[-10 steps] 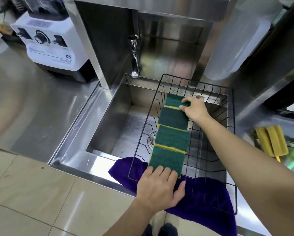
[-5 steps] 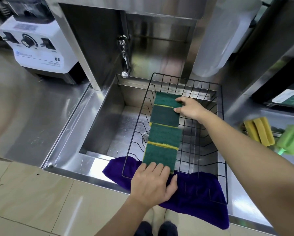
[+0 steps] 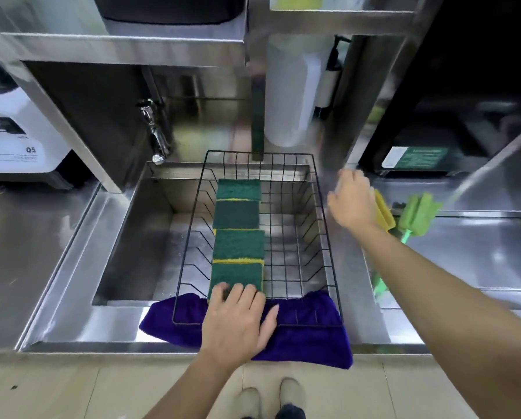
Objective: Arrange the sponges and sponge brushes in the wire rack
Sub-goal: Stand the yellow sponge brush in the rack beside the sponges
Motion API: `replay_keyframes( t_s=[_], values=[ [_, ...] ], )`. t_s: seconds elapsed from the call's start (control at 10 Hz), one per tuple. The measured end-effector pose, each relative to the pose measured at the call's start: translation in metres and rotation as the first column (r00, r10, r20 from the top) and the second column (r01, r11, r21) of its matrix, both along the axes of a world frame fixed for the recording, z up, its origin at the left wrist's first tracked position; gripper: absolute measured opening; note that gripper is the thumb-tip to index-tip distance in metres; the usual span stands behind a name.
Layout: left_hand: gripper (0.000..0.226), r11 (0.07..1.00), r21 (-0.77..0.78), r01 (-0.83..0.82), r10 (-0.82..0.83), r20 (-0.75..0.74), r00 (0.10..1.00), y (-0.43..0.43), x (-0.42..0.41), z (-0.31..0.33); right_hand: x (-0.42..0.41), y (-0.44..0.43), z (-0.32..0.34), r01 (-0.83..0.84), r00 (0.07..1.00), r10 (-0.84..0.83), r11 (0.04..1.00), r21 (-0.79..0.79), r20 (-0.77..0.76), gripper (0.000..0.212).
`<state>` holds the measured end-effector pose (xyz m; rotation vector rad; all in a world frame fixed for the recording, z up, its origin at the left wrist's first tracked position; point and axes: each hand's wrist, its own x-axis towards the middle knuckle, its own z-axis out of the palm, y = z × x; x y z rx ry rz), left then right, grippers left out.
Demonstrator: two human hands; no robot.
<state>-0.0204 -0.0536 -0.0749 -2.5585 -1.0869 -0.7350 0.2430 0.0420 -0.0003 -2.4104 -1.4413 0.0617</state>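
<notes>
A black wire rack (image 3: pixel 322 234) spans the steel sink. Several green-and-yellow sponges (image 3: pixel 238 234) lie in a row down its left half. My left hand (image 3: pixel 238 322) rests flat on the rack's near edge, its fingertips on the nearest sponge (image 3: pixel 235 275). My right hand (image 3: pixel 351 201) hovers right of the rack with fingers apart and nothing in it, just left of a yellow sponge brush (image 3: pixel 384 210). A green sponge brush (image 3: pixel 419 213) lies beside the yellow one on the counter.
A purple cloth (image 3: pixel 310 337) lies under the rack's near edge and hangs over the sink's front rim. The tap (image 3: pixel 156 134) stands at the sink's back left. A white blender base (image 3: pixel 11 146) sits far left. A steel lid panel (image 3: pixel 476 252) covers the right counter.
My right hand left the far sponges and swung right, out of the rack, toward the sponge brushes. The camera tilted up and right. My left hand stayed on the near sponge.
</notes>
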Motion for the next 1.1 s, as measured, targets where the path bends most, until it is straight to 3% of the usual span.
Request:
replay_keyframes(
  t_s=[0.1,0.3,0.5,0.6,0.8,1.0,1.1],
  values=[
    [0.042,0.997,-0.029,0.068,-0.068,-0.009,0.998,-0.017,0.027,-0.003,0.025,-0.025,-0.012,0.104,0.993,-0.109,0.988,-0.11,-0.036,0.059],
    [0.047,0.998,-0.023,0.059,-0.059,0.003,0.998,-0.021,0.036,-0.004,0.05,-0.061,-0.027,0.124,0.96,-0.189,0.949,-0.291,-0.207,0.083],
    [0.049,0.998,0.001,0.07,-0.07,0.015,0.997,-0.021,0.035,-0.006,0.057,-0.075,-0.038,0.162,0.943,-0.246,0.928,-0.335,-0.224,0.055],
    [0.052,0.997,0.007,0.072,-0.072,0.026,0.997,-0.021,0.035,-0.007,0.062,-0.078,-0.042,0.177,0.927,-0.255,0.944,-0.279,-0.276,0.04],
    [0.053,0.997,0.003,0.071,-0.071,0.027,0.997,-0.021,0.035,-0.009,0.066,-0.067,-0.032,0.271,0.81,-0.227,0.962,0.003,-0.541,0.03],
    [0.053,0.998,-0.01,0.069,-0.069,0.045,0.997,-0.022,0.035,-0.01,0.052,-0.05,0.004,0.243,0.829,-0.079,0.943,0.229,-0.554,0.033],
    [0.053,0.998,-0.012,0.059,-0.058,0.054,0.997,-0.022,0.036,-0.01,0.038,-0.038,0.022,0.224,0.795,0.031,0.913,0.341,-0.605,0.031]
  ],
)
